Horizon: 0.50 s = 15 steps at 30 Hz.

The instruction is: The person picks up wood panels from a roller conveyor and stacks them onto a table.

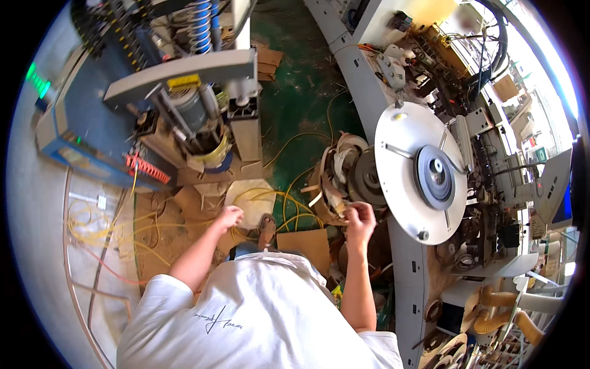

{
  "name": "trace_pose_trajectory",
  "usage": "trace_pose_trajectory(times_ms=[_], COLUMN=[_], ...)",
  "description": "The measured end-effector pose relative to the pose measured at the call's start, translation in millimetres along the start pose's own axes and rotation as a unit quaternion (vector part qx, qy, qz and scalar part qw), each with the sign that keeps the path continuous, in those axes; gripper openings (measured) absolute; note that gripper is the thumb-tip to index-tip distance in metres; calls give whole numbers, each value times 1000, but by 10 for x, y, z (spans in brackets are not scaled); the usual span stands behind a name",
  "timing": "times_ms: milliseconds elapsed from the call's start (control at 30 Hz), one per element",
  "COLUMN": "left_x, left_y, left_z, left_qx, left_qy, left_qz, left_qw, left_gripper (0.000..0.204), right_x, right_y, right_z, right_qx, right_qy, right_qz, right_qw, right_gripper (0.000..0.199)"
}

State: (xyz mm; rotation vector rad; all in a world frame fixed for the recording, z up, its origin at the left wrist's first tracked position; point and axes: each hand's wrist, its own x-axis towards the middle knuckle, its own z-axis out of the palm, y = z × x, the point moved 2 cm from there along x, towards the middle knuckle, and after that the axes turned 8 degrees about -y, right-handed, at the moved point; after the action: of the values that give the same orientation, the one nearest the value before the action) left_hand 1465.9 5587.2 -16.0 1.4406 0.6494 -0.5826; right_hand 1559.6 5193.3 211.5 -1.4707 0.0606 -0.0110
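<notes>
Edge-band strip is pinched in the right hand, fingers closed on its loose end just below the tangled coil beside the grey hub. Left hand is held out over the floor, fingers curled loosely; whether anything is gripped there can't be told, tho yellow cord runs right by it.

Step in hand, judged from the pics: the strip end is being drawn off or fed at the coil. It's best done w/ the strip kept flat and pulled along its own curve, not sideways, so no kink is put in. Grip should be kept close to the coil; slack loops around the hub look ready to snag. Left hand would be better used to steady the loops than left hanging free.

Round white disc w/ a dark centre spool stands just right of the coil, near the right wrist, so little room is left on that side. Yellow cord is strewn over the green floor and sawdust near the sandalled foot, a trip risk. Cardboard piece lies just beside the foot. Motor assembly on a grey frame sits well apart, upper left. Beige ducting is seen lower right.
</notes>
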Motion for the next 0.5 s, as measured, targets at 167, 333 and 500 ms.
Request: trace_pose_trajectory(times_ms=[167, 333, 500], left_x=[1215, 2780, 4595], left_y=[1240, 2272, 3440], left_z=[386, 577, 530], left_qx=[99, 186, 444], left_qy=[-78, -94, -66], left_qz=[26, 7, 46], left_qw=[992, 978, 893], left_gripper=[23, 19, 31], right_x=[1351, 3007, 4890], right_y=[-743, -664, -807], right_z=[468, 603, 660], right_qx=[64, 88, 179], right_qy=[-14, -49, 51], right_qz=[-27, 42, -3], right_qw=[997, 994, 983], right_gripper=[3, 4, 8])
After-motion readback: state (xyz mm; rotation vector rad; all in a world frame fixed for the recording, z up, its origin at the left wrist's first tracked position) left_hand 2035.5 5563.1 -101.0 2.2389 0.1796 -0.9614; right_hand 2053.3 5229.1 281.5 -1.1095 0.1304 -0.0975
